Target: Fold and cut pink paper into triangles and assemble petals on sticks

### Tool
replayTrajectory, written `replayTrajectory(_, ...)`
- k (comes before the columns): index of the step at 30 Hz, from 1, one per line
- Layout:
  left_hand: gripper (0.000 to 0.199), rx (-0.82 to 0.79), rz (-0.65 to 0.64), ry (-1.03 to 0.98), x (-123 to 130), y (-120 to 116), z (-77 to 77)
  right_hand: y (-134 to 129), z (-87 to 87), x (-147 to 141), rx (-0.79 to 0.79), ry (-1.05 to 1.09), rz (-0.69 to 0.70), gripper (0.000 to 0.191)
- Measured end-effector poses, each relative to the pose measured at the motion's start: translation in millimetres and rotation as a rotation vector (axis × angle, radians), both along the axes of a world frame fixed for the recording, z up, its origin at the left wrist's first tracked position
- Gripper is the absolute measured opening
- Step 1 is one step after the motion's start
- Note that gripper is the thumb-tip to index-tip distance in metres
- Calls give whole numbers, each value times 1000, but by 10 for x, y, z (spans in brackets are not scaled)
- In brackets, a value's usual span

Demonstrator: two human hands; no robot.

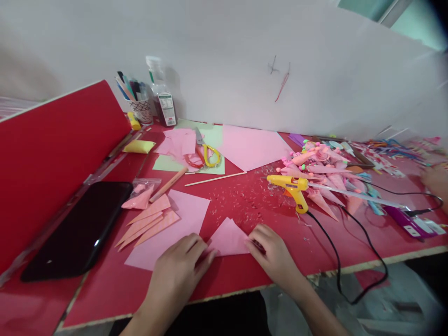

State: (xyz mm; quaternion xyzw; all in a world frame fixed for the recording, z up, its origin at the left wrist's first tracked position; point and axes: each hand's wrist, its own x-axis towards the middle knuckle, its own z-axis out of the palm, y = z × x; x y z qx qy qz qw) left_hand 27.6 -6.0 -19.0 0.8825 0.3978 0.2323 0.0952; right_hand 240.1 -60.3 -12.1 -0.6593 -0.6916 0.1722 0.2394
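Observation:
A folded piece of pink paper [229,239], roughly triangular with its point facing away from me, lies near the table's front edge. The fingers and thumb of my left hand [182,268] close on its left corner. At the opposite corner, my right hand [271,252] pinches the paper between thumb and curled fingers. Partly beneath my left hand rests a flat pink sheet [191,207]. On that sheet's left side are several folded pink-orange paper cones [150,224], fanned out.
A yellow glue gun [292,186] with a black cord lies to the right, before a pile of paper cones [325,168]. Scissors [205,154], a thin stick [215,179], a black phone [80,228], a bottle [165,102] and a pen cup [140,109] surround the work area. Another person's hand [436,182] shows at far right.

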Motion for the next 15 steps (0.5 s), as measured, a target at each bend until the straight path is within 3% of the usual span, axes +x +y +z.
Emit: replayTrajectory(15,35,-73,91,208,57,39,14,77,-45,-74,11,-334,-97,29)
